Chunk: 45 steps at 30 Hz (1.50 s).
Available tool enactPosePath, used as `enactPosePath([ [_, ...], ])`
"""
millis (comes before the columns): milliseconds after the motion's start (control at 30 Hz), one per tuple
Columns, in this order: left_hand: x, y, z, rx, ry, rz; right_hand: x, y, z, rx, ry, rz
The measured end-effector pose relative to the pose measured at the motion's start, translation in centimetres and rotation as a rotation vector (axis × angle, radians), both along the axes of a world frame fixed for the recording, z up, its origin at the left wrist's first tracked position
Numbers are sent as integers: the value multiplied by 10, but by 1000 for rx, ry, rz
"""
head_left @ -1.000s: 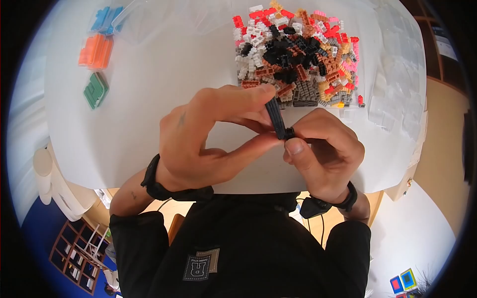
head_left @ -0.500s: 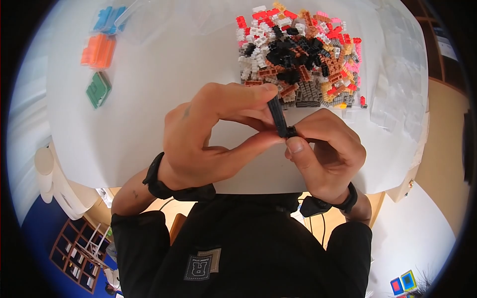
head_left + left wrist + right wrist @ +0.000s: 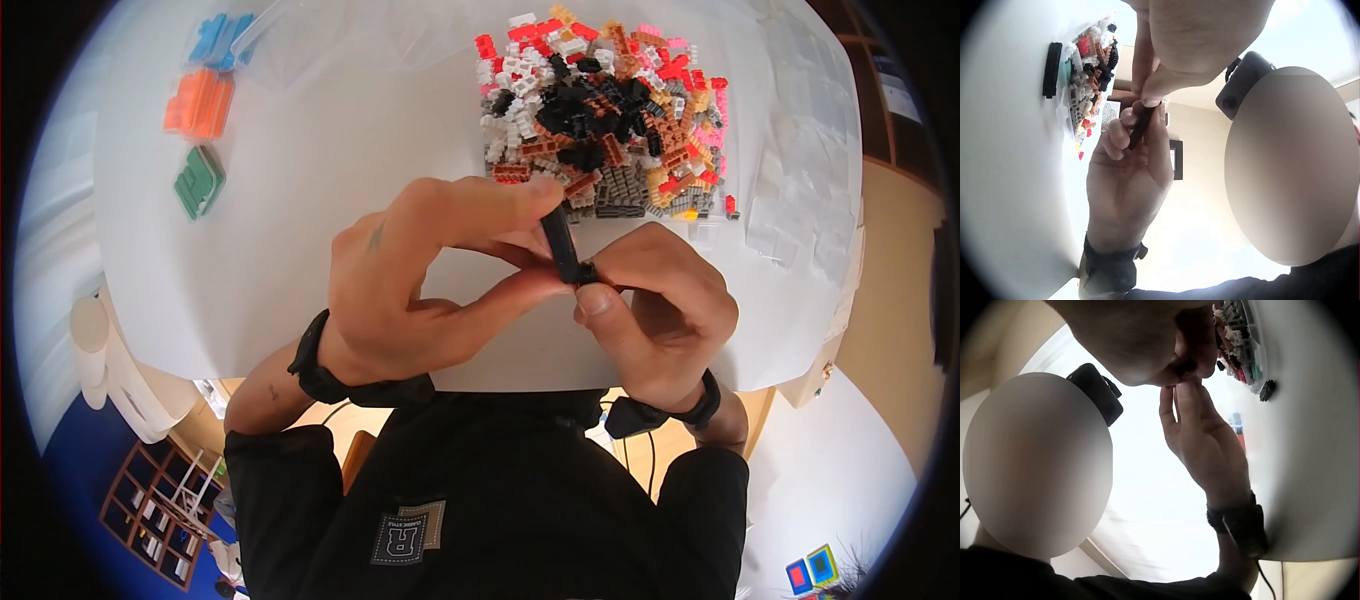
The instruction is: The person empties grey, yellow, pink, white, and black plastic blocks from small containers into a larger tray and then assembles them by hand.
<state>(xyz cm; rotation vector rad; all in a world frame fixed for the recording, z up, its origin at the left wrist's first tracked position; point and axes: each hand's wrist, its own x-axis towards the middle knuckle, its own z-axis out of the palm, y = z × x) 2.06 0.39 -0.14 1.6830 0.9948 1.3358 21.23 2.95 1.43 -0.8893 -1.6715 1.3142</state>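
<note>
Above the table, the left hand [image 3: 400,275] pinches a long black piece [image 3: 560,245] between thumb and finger, its length slanting down toward the right hand. The right hand [image 3: 665,310] pinches a small black piece [image 3: 587,271] at the lower end of the long one; whether the two are joined cannot be told. In the left wrist view a dark piece [image 3: 1140,128] lies across the right hand's fingers [image 3: 1119,134], below the left hand [image 3: 1197,40]. The right wrist view has the right hand [image 3: 1129,340] over the left hand [image 3: 1213,447], the contact in shadow.
A pile of mixed small bricks [image 3: 600,120] lies beyond the hands. Blue [image 3: 220,40], orange [image 3: 198,103] and green pieces [image 3: 199,184] sit at the left, clear plastic containers [image 3: 790,190] at the right. A black bar [image 3: 1052,70] lies on the table [image 3: 1010,162].
The long black piece has turned slightly in the fingers, its ribbed face now showing smoother and darker. The left hand's upper fingertip has shifted a little lower. Both hands keep their grip.
</note>
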Motion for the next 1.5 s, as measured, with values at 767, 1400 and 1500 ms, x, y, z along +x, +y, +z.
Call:
enactPosePath([
  [767,-4,-5,7,189,164,-83,4,0,0,133,26,-27],
  [1400,-2,-4,8,180,171,-61,5,4,4,176,-38,-43],
  [1500,-3,-2,6,174,83,-103,5,5,1,220,-26,-69],
])
